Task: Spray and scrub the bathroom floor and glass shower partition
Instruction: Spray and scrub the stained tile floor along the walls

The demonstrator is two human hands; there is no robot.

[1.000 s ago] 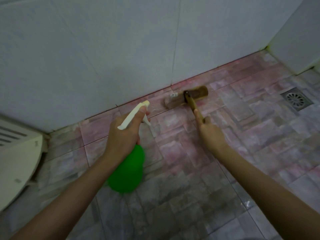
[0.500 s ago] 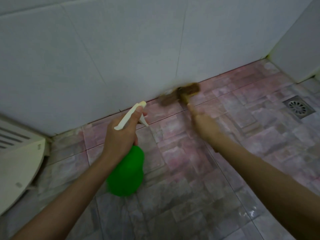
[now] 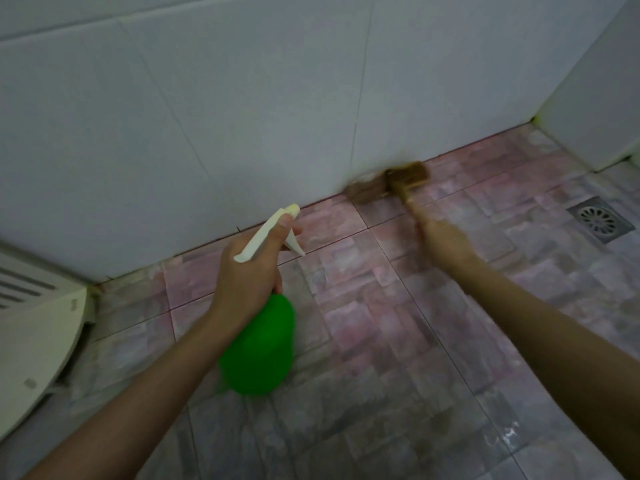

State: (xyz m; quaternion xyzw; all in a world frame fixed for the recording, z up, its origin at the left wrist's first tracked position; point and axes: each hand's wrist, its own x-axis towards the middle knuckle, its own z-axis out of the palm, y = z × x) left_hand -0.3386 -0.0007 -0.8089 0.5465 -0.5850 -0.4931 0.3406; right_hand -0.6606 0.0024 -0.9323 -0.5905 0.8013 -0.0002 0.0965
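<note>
- Two bare forearms reach into view from the near edge, one on each side, over a tiled bathroom floor point(image 3: 381, 341) of mottled pink and grey squares.
- The left hand point(image 3: 247, 271) is wrapped closed around the neck of one green spray bottle point(image 3: 258, 348), which hangs below the hand, above the floor at centre left.
- The bottle has one cream trigger head point(image 3: 266, 233); its nozzle points toward the far wall, and a fingertip rests on top near the nozzle.
- The right hand point(image 3: 445, 242) is closed around the handle of one brown scrub brush point(image 3: 389, 185); hand and brush are motion-blurred.
- The brush head lies at the far side of the floor, right where the floor meets the white tiled wall point(image 3: 242, 116), its bristles against the joint.
- One square metal floor drain point(image 3: 601, 220) with a round grate sits at the far right, well apart from the brush.
- One white plastic fixture point(image 3: 38, 334) with slots shows at the left edge; what it is cannot be told.
- A second white wall point(image 3: 602, 98) meets the first at the far right corner.
</note>
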